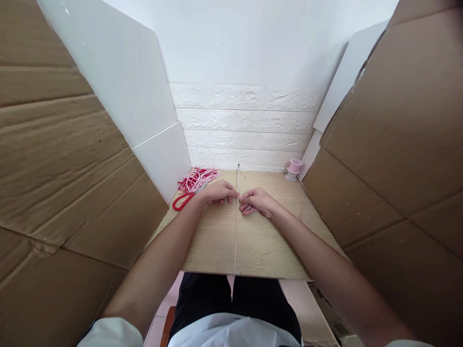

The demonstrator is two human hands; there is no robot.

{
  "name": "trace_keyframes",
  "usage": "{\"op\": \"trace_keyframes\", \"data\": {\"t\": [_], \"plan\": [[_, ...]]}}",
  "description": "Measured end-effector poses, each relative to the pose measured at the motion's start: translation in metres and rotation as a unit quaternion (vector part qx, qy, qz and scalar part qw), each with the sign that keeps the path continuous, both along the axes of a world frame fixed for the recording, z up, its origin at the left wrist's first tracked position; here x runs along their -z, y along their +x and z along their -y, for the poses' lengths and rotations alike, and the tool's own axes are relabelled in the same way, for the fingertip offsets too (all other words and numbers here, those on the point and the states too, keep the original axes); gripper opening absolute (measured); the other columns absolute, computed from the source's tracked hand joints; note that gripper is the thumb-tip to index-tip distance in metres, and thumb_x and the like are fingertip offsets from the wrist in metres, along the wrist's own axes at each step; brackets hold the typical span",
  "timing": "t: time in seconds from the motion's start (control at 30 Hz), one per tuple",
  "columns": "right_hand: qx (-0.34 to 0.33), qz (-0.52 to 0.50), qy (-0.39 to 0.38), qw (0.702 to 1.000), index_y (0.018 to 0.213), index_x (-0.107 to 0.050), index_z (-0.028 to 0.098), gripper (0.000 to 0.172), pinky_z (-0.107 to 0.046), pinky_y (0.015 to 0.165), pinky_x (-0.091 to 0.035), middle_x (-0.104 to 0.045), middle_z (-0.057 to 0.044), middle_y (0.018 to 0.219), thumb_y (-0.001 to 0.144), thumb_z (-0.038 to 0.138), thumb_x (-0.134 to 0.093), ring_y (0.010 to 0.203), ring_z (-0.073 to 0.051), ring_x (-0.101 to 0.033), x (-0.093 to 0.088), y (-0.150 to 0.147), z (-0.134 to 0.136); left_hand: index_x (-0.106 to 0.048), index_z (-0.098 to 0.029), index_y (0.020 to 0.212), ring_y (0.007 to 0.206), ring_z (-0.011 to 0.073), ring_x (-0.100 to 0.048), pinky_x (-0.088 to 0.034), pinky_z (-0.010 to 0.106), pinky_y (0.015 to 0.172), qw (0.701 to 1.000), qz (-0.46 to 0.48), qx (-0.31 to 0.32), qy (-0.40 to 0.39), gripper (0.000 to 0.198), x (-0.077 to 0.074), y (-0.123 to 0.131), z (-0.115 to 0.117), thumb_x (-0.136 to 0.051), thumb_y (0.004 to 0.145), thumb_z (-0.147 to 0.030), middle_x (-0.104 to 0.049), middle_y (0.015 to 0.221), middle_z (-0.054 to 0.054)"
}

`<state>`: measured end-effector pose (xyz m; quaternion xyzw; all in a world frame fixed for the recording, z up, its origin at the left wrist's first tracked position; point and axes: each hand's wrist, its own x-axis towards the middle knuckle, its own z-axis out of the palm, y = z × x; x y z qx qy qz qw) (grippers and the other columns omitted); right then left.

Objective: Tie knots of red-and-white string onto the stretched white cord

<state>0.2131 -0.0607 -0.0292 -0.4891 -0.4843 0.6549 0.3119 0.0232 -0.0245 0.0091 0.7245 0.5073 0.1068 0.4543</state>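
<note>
A thin pale cord [236, 241] runs down the middle of the wooden board, from a small nail [238, 165] at the far edge to the near edge. Its upper stretch looks thicker, as if knotted or braided. My left hand [220, 192] pinches thin cord at this line from the left. From the right, my right hand [256, 201] is closed on a fine strand, its fingertips almost meeting the left ones. The crossing of the strands between the fingertips is too small to make out.
Red-handled scissors [183, 201] lie at the left beside a heap of red and pink-white cords [198, 180]. Two stacked spools, the upper one pink [295, 166], stand at the back right. Cardboard walls [398, 159] flank both sides, and a white brick-patterned wall [235, 120] closes the back.
</note>
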Motion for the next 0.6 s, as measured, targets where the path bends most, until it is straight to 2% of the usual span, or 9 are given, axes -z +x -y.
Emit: {"op": "trace_keyframes", "data": {"t": [0.13,0.3,0.4,0.5,0.6], "plan": [[0.041,0.037,0.070,0.996,0.070,-0.061,0.013,0.009,-0.022,0.044,-0.055,-0.064,-0.003,0.058,0.073,0.011,-0.069,0.046,-0.013,-0.061,0.005,-0.003,-0.001,-0.071,-0.013,0.082,0.039,0.0060,-0.044,-0.026,0.019,0.036,0.999,-0.018,-0.035,0.036,0.034,-0.002,-0.003,-0.001,-0.072,0.069,-0.044,-0.065,0.064,0.003],[0.049,0.125,0.178,0.975,0.067,-0.064,0.015,0.006,-0.020,0.045,-0.048,-0.061,-0.001,0.054,0.073,0.014,-0.064,0.046,-0.012,-0.059,0.010,-0.004,-0.004,-0.071,-0.013,0.088,0.041,0.0077,-0.047,-0.031,0.020,0.038,1.000,-0.014,0.023,0.013,0.031,-0.003,-0.005,-0.001,-0.074,0.065,-0.033,-0.063,0.059,0.001],[0.045,0.175,0.225,0.957,0.067,-0.065,0.015,0.008,-0.018,0.043,-0.040,-0.060,0.000,0.050,0.074,0.020,-0.064,0.044,-0.010,-0.054,0.012,-0.002,-0.005,-0.072,-0.013,0.086,0.043,0.0080,-0.048,-0.032,0.020,0.040,0.999,-0.002,0.039,0.018,0.030,-0.001,-0.005,-0.003,-0.073,0.066,-0.036,-0.063,0.062,0.001],[0.048,0.190,0.241,0.950,0.067,-0.066,0.015,0.010,-0.018,0.043,-0.037,-0.060,0.000,0.050,0.074,0.022,-0.064,0.044,-0.009,-0.051,0.014,-0.001,-0.006,-0.071,-0.013,0.081,0.051,0.0082,-0.049,-0.035,0.021,0.046,0.995,0.031,0.001,0.092,0.030,-0.002,-0.006,-0.005,-0.070,0.070,-0.041,-0.064,0.069,0.002],[0.053,0.178,0.245,0.952,0.067,-0.067,0.015,0.008,-0.019,0.044,-0.037,-0.060,-0.001,0.052,0.072,0.021,-0.065,0.045,-0.009,-0.051,0.016,-0.001,-0.007,-0.071,-0.014,0.080,0.060,0.0093,-0.051,-0.038,0.021,0.054,0.985,0.067,-0.030,0.159,0.027,-0.006,-0.006,-0.005,-0.070,0.070,-0.039,-0.065,0.075,0.001]]}}
